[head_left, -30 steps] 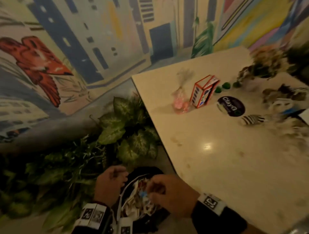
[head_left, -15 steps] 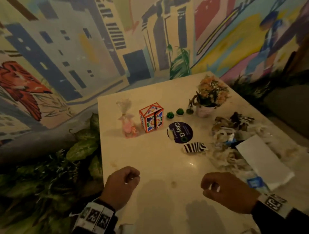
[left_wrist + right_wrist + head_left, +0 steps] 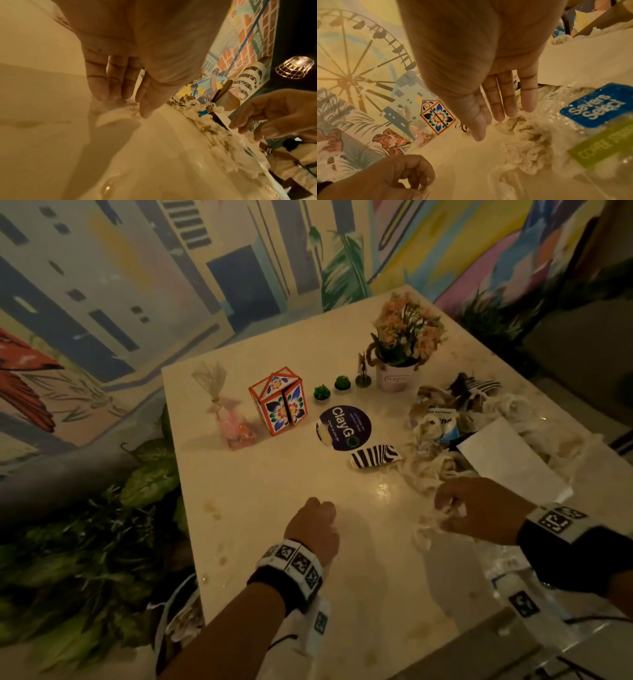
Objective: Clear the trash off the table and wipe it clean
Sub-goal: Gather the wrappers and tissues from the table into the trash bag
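1. Nearest, the left hand (image 3: 313, 529) hovers over the pale table (image 3: 274, 491), fingers loosely bent with nothing seen in them. The left wrist view shows its palm bare.
2. Just right of it, the right hand (image 3: 479, 508) reaches down onto crumpled tissue (image 3: 431, 467). Its own wrist view shows the fingers (image 3: 506, 97) fairly straight, the head view shows them bent over white scraps, so I cannot tell whether they have closed on any.
3. The trash lies heaped on the table's right half: stained, wadded tissues, a zebra-striped wrapper (image 3: 375, 456) and a flat white paper sheet (image 3: 507, 453).
4. Only the right wrist view reads the clear plastic pack (image 3: 594, 105): a blue label says "Savers Select", a green one "COFFEE STIR…" (cut off at the edge).
5. Farther back, a round purple sticker (image 3: 343, 428) reads "ClayGo".
6. Beyond it stands a floral box (image 3: 279, 400) and a flower pot (image 3: 394, 376) whose writing is unreadable.
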`<act>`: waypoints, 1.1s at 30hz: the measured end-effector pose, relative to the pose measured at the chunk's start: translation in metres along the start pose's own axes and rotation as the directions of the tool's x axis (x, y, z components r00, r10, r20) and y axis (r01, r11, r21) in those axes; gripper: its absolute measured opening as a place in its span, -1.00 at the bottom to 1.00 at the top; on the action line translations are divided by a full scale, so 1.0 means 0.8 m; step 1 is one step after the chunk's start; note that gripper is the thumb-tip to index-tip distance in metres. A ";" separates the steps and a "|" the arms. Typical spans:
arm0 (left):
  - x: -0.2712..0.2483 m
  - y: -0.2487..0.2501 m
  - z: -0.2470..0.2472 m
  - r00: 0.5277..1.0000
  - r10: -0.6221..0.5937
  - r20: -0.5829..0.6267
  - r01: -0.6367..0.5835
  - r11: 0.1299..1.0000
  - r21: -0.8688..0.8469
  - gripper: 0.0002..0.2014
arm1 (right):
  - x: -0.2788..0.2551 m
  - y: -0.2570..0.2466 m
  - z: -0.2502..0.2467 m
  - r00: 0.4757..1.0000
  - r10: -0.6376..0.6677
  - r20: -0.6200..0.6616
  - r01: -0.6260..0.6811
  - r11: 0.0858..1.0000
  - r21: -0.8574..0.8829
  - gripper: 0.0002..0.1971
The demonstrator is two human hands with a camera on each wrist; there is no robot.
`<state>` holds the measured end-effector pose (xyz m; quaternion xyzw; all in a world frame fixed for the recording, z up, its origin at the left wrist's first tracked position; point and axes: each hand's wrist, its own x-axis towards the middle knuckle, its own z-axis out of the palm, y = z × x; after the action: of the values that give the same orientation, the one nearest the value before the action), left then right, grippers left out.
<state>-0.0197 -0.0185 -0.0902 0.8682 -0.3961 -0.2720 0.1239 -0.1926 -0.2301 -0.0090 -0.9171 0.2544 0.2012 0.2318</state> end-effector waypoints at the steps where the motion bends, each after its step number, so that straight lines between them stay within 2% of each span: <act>1: 0.001 0.002 0.003 1.000 -0.005 -0.010 0.005 1.000 0.019 -0.87 | 0.001 0.003 0.001 1.000 0.002 0.003 -0.002 1.000 -0.031 -0.73; 4: 0.001 0.008 0.006 0.999 -0.023 -0.044 0.026 0.996 0.081 -0.79 | 0.002 0.008 0.002 1.000 -0.001 0.018 0.003 0.995 -0.103 -0.60; 8: 0.001 0.008 0.017 0.994 0.010 -0.109 -0.001 0.997 0.081 -0.87 | 0.002 0.017 0.004 0.995 -0.044 0.095 0.058 0.986 -0.154 -0.45; 10: -0.001 0.009 0.024 0.989 0.007 -0.145 0.002 0.998 0.064 -0.88 | 0.006 0.024 -0.001 0.991 -0.074 0.114 0.090 0.985 -0.148 -0.44; 14: 0.011 0.018 0.030 0.980 -0.083 -0.182 0.084 0.996 -0.008 -0.89 | 0.011 0.047 -0.019 0.984 -0.135 0.115 0.152 0.975 -0.161 -0.50; 16: 0.026 0.032 0.026 0.959 -0.087 -0.268 0.074 0.995 -0.060 -0.90 | 0.015 0.061 -0.033 0.979 -0.178 0.096 0.192 0.968 -0.164 -0.51; 18: 0.049 0.052 0.021 0.914 -0.081 -0.397 0.051 0.995 -0.085 -0.91 | 0.021 0.076 -0.048 0.969 -0.229 0.094 0.244 0.947 -0.208 -0.52; 20: 0.076 0.078 0.008 0.889 -0.125 -0.441 0.066 0.987 -0.148 -0.88 | 0.028 0.087 -0.063 0.960 -0.270 0.073 0.279 0.929 -0.242 -0.54; 23: 0.116 0.113 -0.008 0.897 -0.167 -0.410 0.079 0.971 -0.224 -0.87 | 0.039 0.100 -0.080 0.952 -0.302 0.050 0.302 0.902 -0.309 -0.58; 27: 0.143 0.143 0.005 0.928 -0.246 -0.281 0.160 0.941 -0.297 -0.94 | 0.036 0.111 -0.075 0.941 -0.304 0.152 0.337 0.888 -0.314 -0.49; 29: 0.147 0.156 0.018 0.928 -0.253 -0.275 0.170 0.941 -0.292 -0.91 | 0.026 0.120 -0.057 0.920 -0.322 0.224 0.379 0.876 -0.297 -0.37; 31: 0.149 0.172 0.025 0.927 -0.257 -0.272 0.177 0.942 -0.287 -0.90 | 0.014 0.129 -0.035 0.898 -0.329 0.292 0.411 0.864 -0.290 -0.14; 33: 0.148 0.190 0.028 0.938 -0.246 -0.245 0.173 0.942 -0.287 -0.86 | 0.012 0.137 -0.015 0.893 -0.328 0.306 0.419 0.855 -0.307 0.06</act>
<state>-0.0633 -0.2076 -0.0874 0.9111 -0.2400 -0.2094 0.2615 -0.2433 -0.3240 -0.0393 -0.9441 -0.0022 0.3063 0.1217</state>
